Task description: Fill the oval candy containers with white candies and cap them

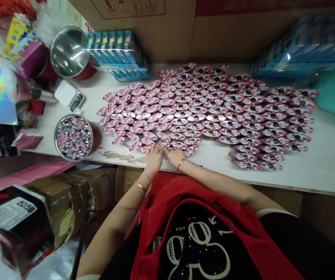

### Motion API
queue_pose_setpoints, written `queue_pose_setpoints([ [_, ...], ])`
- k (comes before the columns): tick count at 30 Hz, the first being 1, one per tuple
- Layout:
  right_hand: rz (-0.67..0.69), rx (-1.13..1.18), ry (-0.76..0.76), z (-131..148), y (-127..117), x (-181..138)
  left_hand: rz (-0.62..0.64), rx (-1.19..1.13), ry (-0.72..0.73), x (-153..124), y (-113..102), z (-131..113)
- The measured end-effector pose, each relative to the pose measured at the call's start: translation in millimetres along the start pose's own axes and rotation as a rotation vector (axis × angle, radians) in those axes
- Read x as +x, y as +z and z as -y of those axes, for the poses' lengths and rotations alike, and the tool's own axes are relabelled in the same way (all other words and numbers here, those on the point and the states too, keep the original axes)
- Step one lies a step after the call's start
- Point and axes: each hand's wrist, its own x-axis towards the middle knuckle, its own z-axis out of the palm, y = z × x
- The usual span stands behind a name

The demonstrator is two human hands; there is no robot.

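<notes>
Rows of small red, white and pink printed packs with oval tops (196, 117) cover the middle of the table. Pink pieces sit in the tops of the packs on the left (151, 100), while dark round holes show in those on the right (253, 117). At the front row, my left hand (154, 158) has its fingers closed over a pack. My right hand (174, 156) meets it there, fingers bent and fingertips close to the left ones. Whatever is between the fingers is too small to make out. A steel bowl (57, 136) full of pink and silvery pieces (74, 138) stands to the left.
Behind that bowl are a small white scale (65, 93) and another steel bowl (69, 50). Blue boxes in clear wrap (117, 54) stand at the back left, more blue boxes (298, 50) at the back right. A teal tub (333, 91) borders the right. Cardboard (170, 35) rises behind.
</notes>
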Motion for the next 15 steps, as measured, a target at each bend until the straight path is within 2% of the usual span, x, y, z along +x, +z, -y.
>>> queue_pose_setpoints([
  [8,0.037,-0.27,0.071,11.4,4.9,-0.1,0.029,-0.049,0.165,5.6,-7.5,18.9],
  [15,0.056,-0.307,0.138,18.7,14.0,-3.7,0.046,-0.082,0.281,15.3,-11.3,22.6],
])
